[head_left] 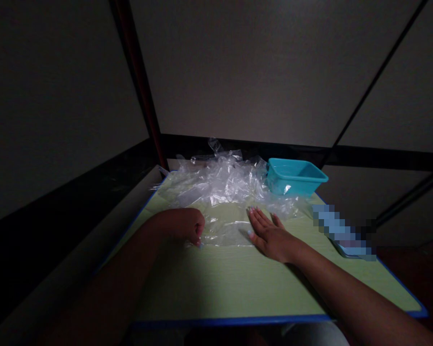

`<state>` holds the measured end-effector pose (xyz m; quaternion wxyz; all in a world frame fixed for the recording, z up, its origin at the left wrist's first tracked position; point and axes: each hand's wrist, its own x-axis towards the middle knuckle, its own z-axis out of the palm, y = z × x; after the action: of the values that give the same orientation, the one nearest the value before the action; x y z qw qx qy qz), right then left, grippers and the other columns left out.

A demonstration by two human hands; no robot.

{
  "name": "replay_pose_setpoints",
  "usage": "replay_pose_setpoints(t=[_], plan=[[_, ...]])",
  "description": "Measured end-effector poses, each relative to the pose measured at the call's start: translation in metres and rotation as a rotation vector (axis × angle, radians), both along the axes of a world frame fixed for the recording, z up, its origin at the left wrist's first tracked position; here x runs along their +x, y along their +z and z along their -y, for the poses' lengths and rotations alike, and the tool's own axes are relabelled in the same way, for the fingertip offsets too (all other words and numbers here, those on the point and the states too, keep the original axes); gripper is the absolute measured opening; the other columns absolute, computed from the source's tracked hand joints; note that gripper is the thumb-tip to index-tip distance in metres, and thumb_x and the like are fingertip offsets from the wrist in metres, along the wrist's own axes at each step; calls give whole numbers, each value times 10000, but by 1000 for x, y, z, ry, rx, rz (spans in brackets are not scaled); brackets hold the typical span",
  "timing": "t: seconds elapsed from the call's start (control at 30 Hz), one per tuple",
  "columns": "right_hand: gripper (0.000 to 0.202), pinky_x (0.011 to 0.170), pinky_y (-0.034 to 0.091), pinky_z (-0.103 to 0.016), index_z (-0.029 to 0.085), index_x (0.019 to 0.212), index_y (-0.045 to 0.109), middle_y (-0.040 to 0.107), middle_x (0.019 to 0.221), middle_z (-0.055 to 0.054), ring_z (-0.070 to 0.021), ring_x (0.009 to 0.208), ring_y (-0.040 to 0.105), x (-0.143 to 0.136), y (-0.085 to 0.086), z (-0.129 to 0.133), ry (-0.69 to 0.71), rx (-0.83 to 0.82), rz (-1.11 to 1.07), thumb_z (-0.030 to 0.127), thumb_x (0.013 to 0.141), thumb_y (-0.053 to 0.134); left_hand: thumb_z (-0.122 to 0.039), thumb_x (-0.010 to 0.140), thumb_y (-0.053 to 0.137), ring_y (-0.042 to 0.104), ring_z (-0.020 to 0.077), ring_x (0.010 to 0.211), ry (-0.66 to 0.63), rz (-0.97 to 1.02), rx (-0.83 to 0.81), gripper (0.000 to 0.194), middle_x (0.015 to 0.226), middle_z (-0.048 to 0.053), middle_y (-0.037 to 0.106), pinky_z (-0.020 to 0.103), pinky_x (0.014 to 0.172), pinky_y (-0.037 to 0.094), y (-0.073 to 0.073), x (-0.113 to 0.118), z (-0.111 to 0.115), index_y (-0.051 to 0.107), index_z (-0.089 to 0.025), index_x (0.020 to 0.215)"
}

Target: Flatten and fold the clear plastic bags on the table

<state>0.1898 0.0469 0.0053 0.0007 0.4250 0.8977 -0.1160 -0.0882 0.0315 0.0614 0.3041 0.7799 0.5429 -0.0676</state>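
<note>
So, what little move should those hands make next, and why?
Perhaps slide the right hand gently across the clear plastic to smooth it: that hand lies flat at one side, the left hand is curled at the other, and creases show between them.

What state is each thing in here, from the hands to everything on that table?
Flat clear plastic: spread out, lightly wrinkled.
Left-hand grip: fingers curled at that plastic's left edge; whether pinching it, unclear.
Right-hand grip: open, palm down, fingers extended at that plastic's right side.
Plastic heap: loose, crumpled.
Turquoise tub: upright, lidless.
Pale blue item: lying at right, pixelated; further state unreadable.
Green table: partly covered by plastic.
</note>
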Motion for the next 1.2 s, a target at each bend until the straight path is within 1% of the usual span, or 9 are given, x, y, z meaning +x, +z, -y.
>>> replay_pose_setpoints(t=[0.13, 0.27, 0.37, 0.5, 0.6, 0.87, 0.97, 1.1, 1.2], plan=[[702, 1081, 16, -544, 142, 1452, -24, -7, 1504, -83, -246, 1383, -28, 0, 0, -1, 6, -9, 2, 570, 913, 116, -234, 578, 653, 520, 137, 585, 19, -6, -23, 86, 601, -31, 582, 224, 507, 326, 2, -2, 1, 602, -174, 611], [713, 1085, -1, -530, 127, 1451, -21, -25, 1500, -81, -234, 1382, -45, 0, 2, -1, 3, -32, 15, 573, 910, 108, -218, 542, 681, 518, 135, 607, 36, -80, 18, 154, 648, -39, 590, 210, 507, 322, 4, -3, 5, 594, -184, 665], [723, 1085, -7, -528, 120, 1451, -20, -37, 1499, -78, -231, 1381, -56, 0, 3, -1, 4, -41, 21, 579, 907, 104, -193, 554, 668, 514, 138, 622, 35, -130, 27, 148, 659, -38, 574, 208, 497, 302, 6, -2, 7, 561, -180, 656], [729, 1083, -2, -535, 108, 1450, -15, -39, 1499, -72, -229, 1383, -54, 0, 5, 0, 1, -51, 25, 578, 905, 102, -109, 575, 576, 492, 128, 632, -9, -65, 114, 125, 640, -48, 518, 207, 501, 279, 9, -2, 7, 481, -177, 622], [725, 1082, 7, -544, 101, 1449, -5, -31, 1499, -72, -231, 1384, -49, -1, 6, 0, -4, -55, 21, 570, 908, 108, -77, 579, 508, 475, 120, 620, -51, 7, 133, 122, 629, -52, 490, 206, 504, 282, 10, -4, 5, 461, -179, 625], [715, 1085, -12, -522, 118, 1450, -21, -37, 1501, -71, -224, 1382, -57, -1, 5, -1, -4, -49, 32, 567, 909, 107, -45, 557, 434, 530, 144, 659, -126, -117, 159, 173, 690, -13, 573, 224, 570, 357, 2, -9, 5, 530, -170, 628], [709, 1086, -11, -520, 133, 1452, -25, -34, 1502, -70, -227, 1381, -53, 0, 5, 0, -5, -46, 25, 569, 909, 109, -59, 595, 430, 550, 154, 690, -91, -130, 177, 205, 752, 11, 600, 231, 586, 375, 6, -9, 8, 573, -163, 700], [710, 1084, -9, -526, 149, 1452, -32, -33, 1502, -60, -229, 1382, -50, 0, 6, 1, -5, -45, 22, 578, 906, 116, -63, 692, 389, 558, 165, 834, -55, -93, 253, 272, 913, 51, 608, 252, 727, 406, 11, -5, 8, 604, -149, 834], [709, 1083, -11, -528, 140, 1450, -37, -46, 1500, -55, -222, 1382, -57, -1, 6, 1, -11, -42, 37, 567, 908, 126, -202, 837, 349, 555, 165, 816, -20, -54, 292, 258, 892, 56, 604, 257, 732, 415, 10, 4, 6, 599, -143, 843]])
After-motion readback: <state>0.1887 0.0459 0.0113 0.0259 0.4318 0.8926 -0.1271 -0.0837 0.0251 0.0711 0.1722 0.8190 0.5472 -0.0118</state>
